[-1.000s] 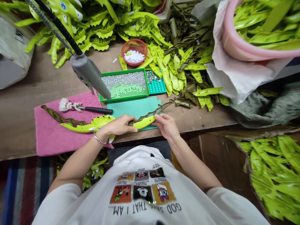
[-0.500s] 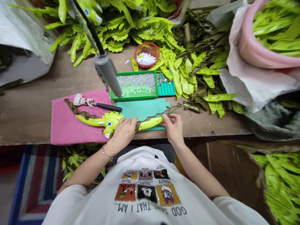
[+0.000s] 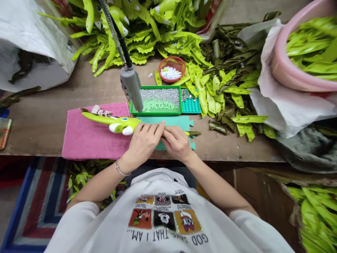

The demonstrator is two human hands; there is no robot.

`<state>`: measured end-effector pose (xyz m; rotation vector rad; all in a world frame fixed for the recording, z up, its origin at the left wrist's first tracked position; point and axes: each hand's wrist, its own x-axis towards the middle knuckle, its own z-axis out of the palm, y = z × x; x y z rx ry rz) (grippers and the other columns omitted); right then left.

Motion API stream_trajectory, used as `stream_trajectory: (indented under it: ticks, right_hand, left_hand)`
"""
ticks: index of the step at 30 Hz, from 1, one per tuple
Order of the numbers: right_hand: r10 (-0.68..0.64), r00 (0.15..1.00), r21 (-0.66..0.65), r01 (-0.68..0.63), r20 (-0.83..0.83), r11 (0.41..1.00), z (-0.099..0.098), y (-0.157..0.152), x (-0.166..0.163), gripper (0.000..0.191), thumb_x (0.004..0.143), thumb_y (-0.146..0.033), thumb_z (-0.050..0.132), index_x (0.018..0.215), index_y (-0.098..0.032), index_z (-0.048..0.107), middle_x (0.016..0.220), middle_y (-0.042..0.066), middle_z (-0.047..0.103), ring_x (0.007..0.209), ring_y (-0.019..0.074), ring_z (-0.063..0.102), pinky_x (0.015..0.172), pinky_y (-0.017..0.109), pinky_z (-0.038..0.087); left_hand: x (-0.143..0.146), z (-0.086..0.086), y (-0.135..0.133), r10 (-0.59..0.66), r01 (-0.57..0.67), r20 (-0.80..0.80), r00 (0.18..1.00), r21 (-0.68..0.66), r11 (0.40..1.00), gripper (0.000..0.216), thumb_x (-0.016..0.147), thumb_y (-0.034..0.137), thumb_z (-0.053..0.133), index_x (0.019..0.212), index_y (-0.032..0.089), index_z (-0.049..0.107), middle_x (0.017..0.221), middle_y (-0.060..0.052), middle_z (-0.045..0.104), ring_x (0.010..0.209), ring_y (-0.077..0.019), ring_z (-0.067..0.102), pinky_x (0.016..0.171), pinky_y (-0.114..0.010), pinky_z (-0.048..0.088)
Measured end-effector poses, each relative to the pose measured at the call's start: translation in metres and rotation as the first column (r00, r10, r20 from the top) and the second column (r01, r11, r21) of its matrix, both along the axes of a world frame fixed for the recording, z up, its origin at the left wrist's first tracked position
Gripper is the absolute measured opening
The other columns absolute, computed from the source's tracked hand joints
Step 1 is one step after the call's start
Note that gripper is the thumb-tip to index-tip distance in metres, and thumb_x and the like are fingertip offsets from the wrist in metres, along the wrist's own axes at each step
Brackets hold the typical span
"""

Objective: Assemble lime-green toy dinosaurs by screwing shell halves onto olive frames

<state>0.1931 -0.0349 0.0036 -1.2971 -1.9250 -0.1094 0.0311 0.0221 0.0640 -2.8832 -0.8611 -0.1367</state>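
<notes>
A long yellow-green plastic creature figure (image 3: 105, 119) with a blue eye and white rounded parts lies sideways over the pink towel and the teal foam mat (image 3: 181, 121). My left hand (image 3: 144, 138) is wrapped round its middle, just right of the head. Close beside it, my right hand (image 3: 177, 142) grips the figure's right section, whose dark olive tip (image 3: 195, 133) sticks out past the fingers. The two hands almost touch, and they hide the middle of the figure. A hammer with a white wrapped head (image 3: 98, 110) lies behind the figure, its handle mostly covered.
A green tray (image 3: 181, 102) of small metal rivets stands behind the mat, under a hanging grey electric screwdriver-like tool (image 3: 131, 86). A red basket (image 3: 172, 59) holds white pieces. Yellow-green parts (image 3: 210, 91) pile up at the back and right. A pink tub (image 3: 279, 52) stands far right.
My right hand has moved left along the figure, up beside my left hand. The figure has been rolled over, so its crest is hidden and its white parts face me.
</notes>
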Motion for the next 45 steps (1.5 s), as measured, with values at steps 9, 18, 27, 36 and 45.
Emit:
stream_trajectory:
  ticks: [9,18,27,36,45]
  right_hand:
    - [-0.081,0.997,0.026,0.082,-0.016,0.996,0.006,0.017,-0.001,0.021,0.096,-0.022,0.05,0.102,-0.017,0.07,0.089,0.009,0.071,0.081,0.0198,0.06,0.076,0.035,0.05]
    - [-0.075,0.986,-0.033,0.071,-0.148,0.997,0.006,0.018,0.001,0.026,0.096,-0.024,0.052,0.117,-0.019,0.067,0.104,0.011,0.073,0.092,0.0217,0.066,0.082,0.038,0.054]
    - [-0.131,0.988,0.024,0.133,-0.081,0.991,0.008,0.023,-0.004,0.023,0.095,-0.02,0.051,0.081,-0.019,0.069,0.08,0.007,0.069,0.076,0.0188,0.06,0.072,0.034,0.049]
    - [-0.06,0.982,-0.127,0.037,-0.179,0.991,-0.002,0.002,0.035,0.043,0.088,-0.033,0.067,0.128,-0.021,0.058,0.127,0.014,0.065,0.115,0.027,0.062,0.099,0.046,0.049]
    - [-0.167,0.906,-0.225,0.082,-0.39,0.971,-0.047,-0.013,0.074,0.015,0.086,-0.033,0.065,0.097,-0.022,0.067,0.094,0.008,0.075,0.088,0.0216,0.072,0.081,0.039,0.06]
  left_hand:
    - [0.003,-0.012,0.039,-0.241,0.22,0.08,0.967,0.213,0.952,0.03,0.102,0.02,0.04,0.123,0.009,0.058,0.082,-0.007,0.071,0.073,-0.0201,0.062,0.069,-0.035,0.042]
    - [0.008,-0.002,0.039,-0.158,0.148,0.078,0.984,0.117,0.982,0.056,0.098,0.022,0.04,0.15,0.003,0.03,0.095,-0.012,0.072,0.081,-0.0216,0.065,0.071,-0.035,0.044]
    - [0.012,-0.01,0.046,-0.27,0.238,0.114,0.956,0.234,0.943,0.027,0.098,0.018,0.04,0.113,0.015,0.063,0.099,-0.007,0.075,0.072,-0.0184,0.063,0.066,-0.035,0.04]
    - [0.004,-0.002,0.04,-0.214,0.203,0.026,0.976,0.231,0.951,0.039,0.099,0.041,0.051,0.128,0.015,0.056,0.088,-0.005,0.071,0.073,-0.0222,0.061,0.067,-0.037,0.037]
    - [0.062,-0.012,-0.003,-0.15,0.143,0.055,0.987,0.115,0.983,0.019,0.099,0.025,0.051,0.102,0.012,0.065,0.083,-0.007,0.066,0.08,-0.0241,0.06,0.095,-0.047,0.04]
